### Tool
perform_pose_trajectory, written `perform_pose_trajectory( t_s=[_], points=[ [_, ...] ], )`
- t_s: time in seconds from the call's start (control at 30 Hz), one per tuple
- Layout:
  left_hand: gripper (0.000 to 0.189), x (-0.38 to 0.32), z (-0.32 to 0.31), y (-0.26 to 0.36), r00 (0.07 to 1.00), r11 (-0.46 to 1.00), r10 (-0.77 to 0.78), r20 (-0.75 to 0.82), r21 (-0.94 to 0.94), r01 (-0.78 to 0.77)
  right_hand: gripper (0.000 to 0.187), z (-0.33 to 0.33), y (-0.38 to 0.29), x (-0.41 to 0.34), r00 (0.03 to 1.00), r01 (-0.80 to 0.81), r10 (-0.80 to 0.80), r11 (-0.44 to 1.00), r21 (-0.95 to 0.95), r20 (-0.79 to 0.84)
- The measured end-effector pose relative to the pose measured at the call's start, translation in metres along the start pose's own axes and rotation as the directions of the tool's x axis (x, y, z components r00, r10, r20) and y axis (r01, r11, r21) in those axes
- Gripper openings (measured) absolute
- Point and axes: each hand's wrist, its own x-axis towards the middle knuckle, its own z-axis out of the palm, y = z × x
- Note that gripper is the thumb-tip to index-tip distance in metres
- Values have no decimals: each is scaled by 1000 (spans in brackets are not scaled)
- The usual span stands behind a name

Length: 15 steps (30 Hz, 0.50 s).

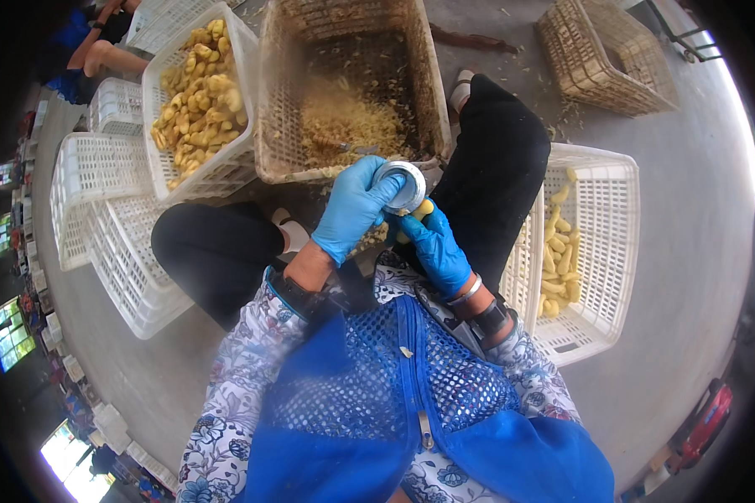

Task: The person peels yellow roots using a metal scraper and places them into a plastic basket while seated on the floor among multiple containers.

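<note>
My left hand (353, 207), in a blue glove, grips a round metal ring-shaped tool (406, 187), its thumb over the rim. Against the underside of that ring, my right hand (437, 246), also gloved in blue, holds a pale yellow piece of ginger root (423, 209); the fingers hide most of it. Just beyond both hands, a large soiled plastic crate (353, 175) contains shavings (352, 129) and a small metal blade-like tool (360, 149). Peeled yellow pieces (560, 264) lie in a white crate (629, 251) on the right.
At the upper left, a white crate (246, 56) is filled with unpeeled ginger (201, 107). Stacked white crates (126, 264) stand beside my left knee. Another dirty crate (594, 75) is at the upper right. Part of another person (110, 60) shows at the top left.
</note>
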Motion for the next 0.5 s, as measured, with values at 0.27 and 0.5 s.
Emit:
perform_pose_trajectory(
  t_s=[0.27, 0.5],
  points=[
    [20, 27, -41, 12, 956, 907, 219, -197, 403, -125, 32, 14, 1, -10, 992, -97, 73, 963, -251, -102],
    [26, -7, -22, 36, 989, 989, -146, 20, 20, 145, 23, 8, 12, -3, 993, -93, 60, 935, -343, -105]
  ],
)
